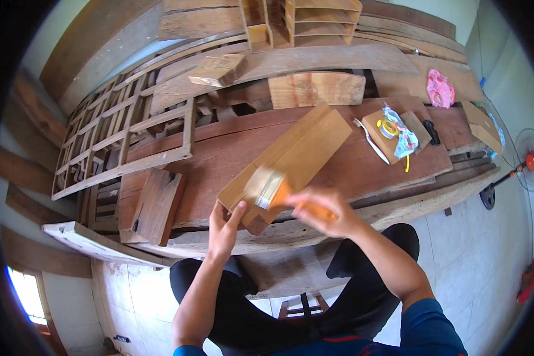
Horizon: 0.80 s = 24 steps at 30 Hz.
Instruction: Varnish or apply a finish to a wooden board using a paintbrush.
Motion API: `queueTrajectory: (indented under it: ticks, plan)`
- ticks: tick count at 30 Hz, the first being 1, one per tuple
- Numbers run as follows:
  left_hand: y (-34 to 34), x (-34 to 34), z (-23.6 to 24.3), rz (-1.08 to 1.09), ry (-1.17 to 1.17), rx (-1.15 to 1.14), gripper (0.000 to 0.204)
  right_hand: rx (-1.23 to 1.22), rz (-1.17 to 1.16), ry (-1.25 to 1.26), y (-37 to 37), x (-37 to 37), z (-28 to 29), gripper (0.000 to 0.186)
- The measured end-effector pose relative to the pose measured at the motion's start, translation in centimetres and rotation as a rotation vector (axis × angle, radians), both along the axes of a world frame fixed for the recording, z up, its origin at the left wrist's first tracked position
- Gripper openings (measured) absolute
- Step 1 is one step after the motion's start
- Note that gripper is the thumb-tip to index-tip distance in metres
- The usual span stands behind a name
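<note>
head view: the left hand [224, 228] and right hand [323, 210] are close together, at the near edge of the reddish-brown surface [219, 148].
wooden piece [305, 142]: long and smooth-faced, slanting from the left hand away to the right, past the right hand.
left grip: fingers and thumb pinch the near left end of the wooden piece.
right grip: closed around the orange handle of a wide brush [271, 188].
bristles: blurred, over the near part of the wooden piece, between the two hands; contact cannot be told.
left of the hands: a dark wooden block [154, 204], near; a slatted wooden frame [126, 142] farther out.
beyond the right hand, to its right: a white toothbrush [371, 142], a yellow roll [388, 129], a crumpled blue wrapper [406, 143] and a small black object [431, 132].
farther off, same side: a crumpled pink item [439, 89].
straight beyond both hands: a pale board [317, 89], then a wooden shelf unit [322, 28].
</note>
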<state>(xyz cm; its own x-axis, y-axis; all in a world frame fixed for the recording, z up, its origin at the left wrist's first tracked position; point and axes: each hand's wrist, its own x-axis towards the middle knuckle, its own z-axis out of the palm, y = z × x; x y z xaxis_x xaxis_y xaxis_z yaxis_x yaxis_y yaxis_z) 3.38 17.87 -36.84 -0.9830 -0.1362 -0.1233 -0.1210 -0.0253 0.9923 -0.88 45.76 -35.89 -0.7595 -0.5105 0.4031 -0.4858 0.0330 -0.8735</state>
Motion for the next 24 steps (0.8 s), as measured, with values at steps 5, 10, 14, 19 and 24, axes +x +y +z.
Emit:
queueTrajectory:
  ticks: [5, 10, 14, 19, 24]
  plan:
    - [0.7, -0.1, 0.3, 0.008, -0.053, 0.059, 0.049, -0.039, -0.223, -0.269, 4.0, -2.1, 0.6, 0.02]
    - [-0.9, -2.0, -1.5, 0.015, -0.111, 0.095, 0.053, 0.042, -0.395, -0.24, 4.5, -2.5, -1.7, 0.029]
    - [-2.1, -2.8, -2.6, -0.019, -0.185, -0.065, 0.064, 0.083, -0.354, -0.067, 3.3, -1.6, -3.3, 0.028]
    - [-1.9, -1.5, -3.1, -0.066, -0.268, -0.004, 0.077, 0.073, -0.339, -0.069, 3.6, -2.3, -3.1, 0.023]
    - [-2.3, 1.9, -3.8, 0.146, -0.275, 0.275, 0.082, 0.061, -0.353, -0.055, 3.2, -3.1, -3.4, 0.018]
